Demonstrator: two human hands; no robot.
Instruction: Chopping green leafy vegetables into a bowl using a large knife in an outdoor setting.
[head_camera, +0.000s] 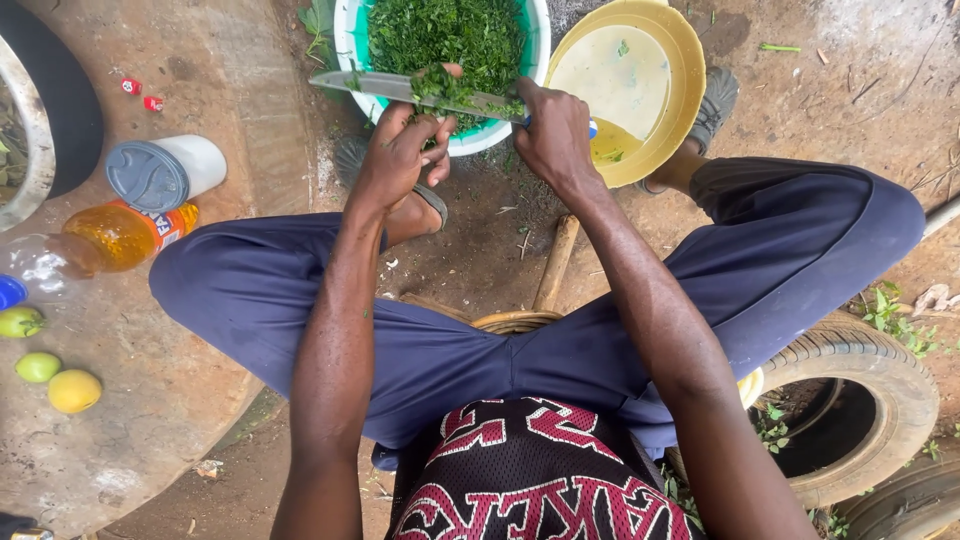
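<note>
At the far left, on a round concrete slab, lay a bottle of orange liquid on its side, a white jar with a grey lid just above it, and three small yellow-green fruits below. Two tiny red bits sat further up the slab, and a dark-rimmed metal basin cut into the left edge.

Moving inward, the left hand reached over the rim of a white and green bowl full of chopped green leaves. Its fingers were clenched on a small bunch of greens, pressed up against the blade of a long knife that lay flat across the bowl's near edge. The right hand gripped the knife's handle, fingers closed tight around it, just beside the bowl's right side.

Right of that hand stood a yellow plate with pale liquid pooled in it, touching the bowl. The person sat with knees spread in dark blue trousers, sandalled feet on bare dirt ground. A wooden stick lay between the legs. At the lower right rested a worn tyre with weeds beside it.
</note>
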